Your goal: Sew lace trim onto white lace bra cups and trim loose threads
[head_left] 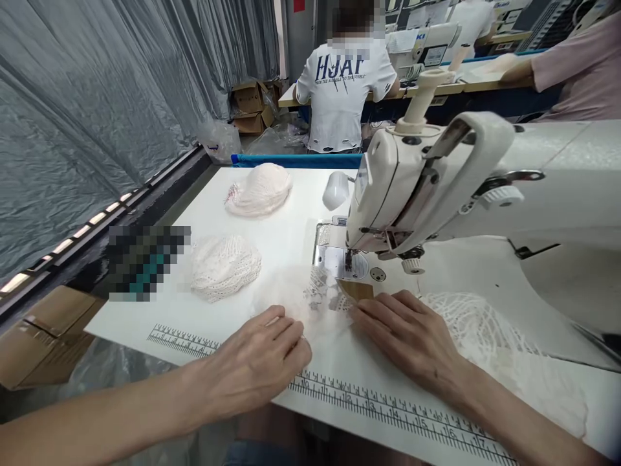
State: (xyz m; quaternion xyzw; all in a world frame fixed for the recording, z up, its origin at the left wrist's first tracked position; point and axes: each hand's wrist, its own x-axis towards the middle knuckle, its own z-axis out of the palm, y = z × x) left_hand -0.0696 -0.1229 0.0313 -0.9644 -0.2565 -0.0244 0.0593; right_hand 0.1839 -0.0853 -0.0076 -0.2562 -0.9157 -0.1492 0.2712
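Observation:
A piece of sheer white lace fabric (323, 301) lies on the table just in front of the sewing machine's needle plate (334, 260). My left hand (264, 353) is closed on its near left edge, fingers curled and pressed together. At the fabric's right side, my right hand (407, 336) has its fingers bent down onto the lace, the tips partly hidden. Just beyond those fingertips is a small brown flap (358, 290). The presser foot (348, 260) stands behind the fabric; whether it touches the lace I cannot tell.
The white sewing machine (466, 181) fills the right side. Two fabric bundles, one pinkish (262, 189) and one of white lace (226, 266), lie on the left. More white lace (490, 330) lies by my right forearm. A printed ruler (369, 401) follows the table's front edge. A person (339, 90) sits ahead.

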